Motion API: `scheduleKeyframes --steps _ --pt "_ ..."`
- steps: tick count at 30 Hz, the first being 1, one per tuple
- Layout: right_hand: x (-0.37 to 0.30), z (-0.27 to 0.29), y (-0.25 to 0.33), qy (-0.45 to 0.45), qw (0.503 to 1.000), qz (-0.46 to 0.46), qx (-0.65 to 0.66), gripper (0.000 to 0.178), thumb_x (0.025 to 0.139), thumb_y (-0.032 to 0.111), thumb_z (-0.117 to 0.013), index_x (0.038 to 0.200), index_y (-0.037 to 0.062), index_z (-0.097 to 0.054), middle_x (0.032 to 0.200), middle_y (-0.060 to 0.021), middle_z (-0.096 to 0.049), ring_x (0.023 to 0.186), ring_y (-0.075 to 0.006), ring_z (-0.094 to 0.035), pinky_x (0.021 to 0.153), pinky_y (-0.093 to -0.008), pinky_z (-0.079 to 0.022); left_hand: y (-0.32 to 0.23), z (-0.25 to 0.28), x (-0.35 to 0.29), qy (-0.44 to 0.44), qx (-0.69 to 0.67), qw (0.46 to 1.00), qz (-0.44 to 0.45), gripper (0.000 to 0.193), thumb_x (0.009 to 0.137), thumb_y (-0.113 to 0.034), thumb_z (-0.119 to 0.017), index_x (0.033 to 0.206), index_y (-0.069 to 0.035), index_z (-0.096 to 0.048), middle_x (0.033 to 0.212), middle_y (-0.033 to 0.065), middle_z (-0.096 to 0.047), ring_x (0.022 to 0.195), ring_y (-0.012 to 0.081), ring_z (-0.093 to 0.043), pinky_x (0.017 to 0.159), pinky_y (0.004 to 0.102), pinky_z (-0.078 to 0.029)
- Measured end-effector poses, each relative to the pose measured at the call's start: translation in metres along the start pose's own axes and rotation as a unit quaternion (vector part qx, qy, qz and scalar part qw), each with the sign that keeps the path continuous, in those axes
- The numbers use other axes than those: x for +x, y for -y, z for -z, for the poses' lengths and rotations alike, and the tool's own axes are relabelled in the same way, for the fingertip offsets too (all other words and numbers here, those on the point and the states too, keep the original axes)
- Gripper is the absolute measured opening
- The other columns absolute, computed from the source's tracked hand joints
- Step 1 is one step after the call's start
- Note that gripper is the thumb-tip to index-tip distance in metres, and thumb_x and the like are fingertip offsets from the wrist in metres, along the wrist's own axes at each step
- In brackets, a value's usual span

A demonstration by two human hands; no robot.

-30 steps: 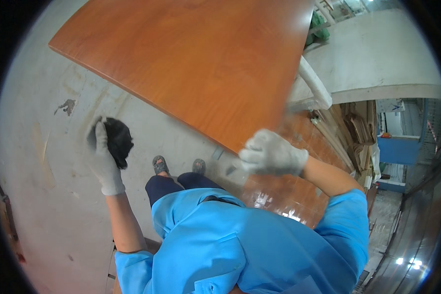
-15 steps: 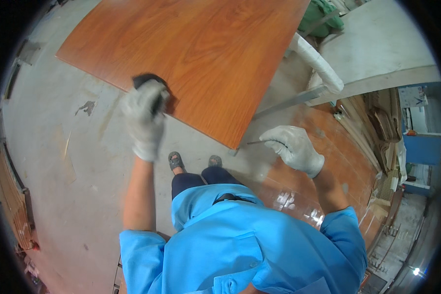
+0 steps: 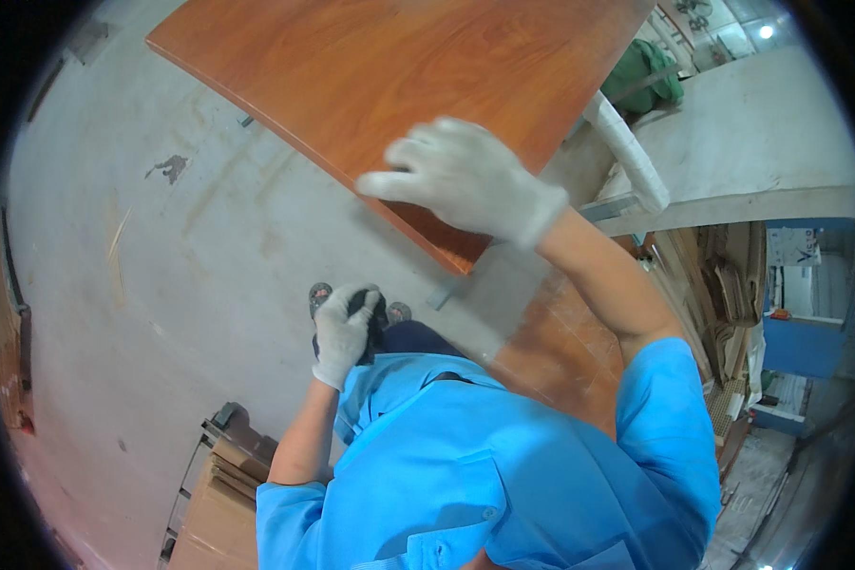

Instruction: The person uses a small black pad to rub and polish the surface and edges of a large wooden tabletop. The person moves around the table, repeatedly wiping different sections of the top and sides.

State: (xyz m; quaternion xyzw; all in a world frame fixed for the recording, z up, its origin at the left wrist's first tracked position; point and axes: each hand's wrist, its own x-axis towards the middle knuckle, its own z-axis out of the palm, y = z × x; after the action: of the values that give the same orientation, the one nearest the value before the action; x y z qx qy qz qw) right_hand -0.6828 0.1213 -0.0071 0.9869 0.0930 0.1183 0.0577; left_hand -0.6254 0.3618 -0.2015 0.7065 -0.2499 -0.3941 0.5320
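A large board [image 3: 380,66] with a glossy orange-brown wood-grain face lies raised above the floor in front of me. My right hand [image 3: 461,180], in a white glove, reaches over its near edge with thumb and fingers apart; its palm side is hidden, so I cannot tell whether it touches the board. Close to my waist, my gloved left hand [image 3: 340,332] is closed around a soft-looking black pad or cloth [image 3: 372,325], partly covered by the fingers.
At the right, a white-wrapped bar [image 3: 627,152] stands next to a pale tabletop [image 3: 760,133]. A green bag [image 3: 642,76] sits behind it. Stacked cardboard [image 3: 727,285] fills the right side; more cardboard [image 3: 223,508] rests on a rack behind my left elbow.
My left hand has drawn back from the board's edge to my waist with the black pad. My right hand has swung up over the board; the thin rod it held no longer shows.
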Motion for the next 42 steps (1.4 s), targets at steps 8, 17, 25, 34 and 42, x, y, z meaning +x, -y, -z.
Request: scheduleKeyframes --steps 8,17,25,34,42 --pt "-0.021 0.02 0.029 0.156 0.979 0.116 -0.058 0.003 0.082 0.014 -0.064 0.085 0.0136 -0.065 0.077 -0.0029 -0.06 0.075 -0.0205 -0.065 0.068 -0.0341 -0.053 0.007 0.018 -0.004 -0.115 -0.037 0.993 -0.017 0.017 0.096 -0.012 -0.07 0.106 0.001 -0.072 0.094 0.0112 -0.073 0.088 0.018 -0.07 0.079 0.0312 -0.055" --pt "-0.064 0.048 0.037 0.15 0.988 0.015 0.023 0.012 0.087 0.016 -0.06 0.087 0.0204 -0.071 0.071 -0.0015 -0.06 0.077 -0.0206 -0.069 0.062 -0.0355 -0.054 -0.054 0.022 0.012 -0.125 -0.093 0.985 -0.075 0.02 0.098 -0.013 -0.07 0.11 0.002 -0.068 0.089 0.0084 -0.072 0.074 0.0139 -0.069 0.065 0.0271 -0.056" --pt "-0.167 0.021 0.041 -0.054 0.902 -0.248 0.348 0.02 0.101 0.023 -0.055 0.111 0.0088 -0.065 0.097 -0.014 -0.071 0.085 -0.0326 -0.071 0.078 -0.0433 -0.056 -0.154 0.012 0.062 -0.09 -0.099 0.964 -0.229 0.015 0.1 -0.008 -0.065 0.11 0.003 -0.065 0.087 0.0123 -0.072 0.06 0.0148 -0.065 0.05 0.0258 -0.051" --pt "-0.198 -0.058 -0.05 -0.373 0.706 -0.541 0.263 0.033 0.103 0.013 -0.051 0.135 0.0136 -0.059 0.097 -0.0079 -0.067 0.085 -0.0217 -0.066 0.083 -0.037 -0.054 -0.168 -0.012 0.154 -0.123 0.185 0.915 -0.336 0.015 0.099 -0.011 -0.068 0.108 0.001 -0.07 0.097 0.009 -0.072 0.087 0.0163 -0.067 0.082 0.0295 -0.054" --pt "-0.184 -0.097 -0.113 -0.323 0.727 -0.564 0.222 0.048 0.1 0.0 -0.042 0.141 0.0181 -0.058 0.126 -0.014 -0.066 0.112 -0.0325 -0.064 0.1 -0.0383 -0.052 -0.172 -0.009 0.146 -0.141 0.163 0.938 -0.271 0.017 0.101 -0.012 -0.066 0.112 0.002 -0.068 0.099 0.0062 -0.071 0.088 0.0134 -0.064 0.082 0.0273 -0.053"
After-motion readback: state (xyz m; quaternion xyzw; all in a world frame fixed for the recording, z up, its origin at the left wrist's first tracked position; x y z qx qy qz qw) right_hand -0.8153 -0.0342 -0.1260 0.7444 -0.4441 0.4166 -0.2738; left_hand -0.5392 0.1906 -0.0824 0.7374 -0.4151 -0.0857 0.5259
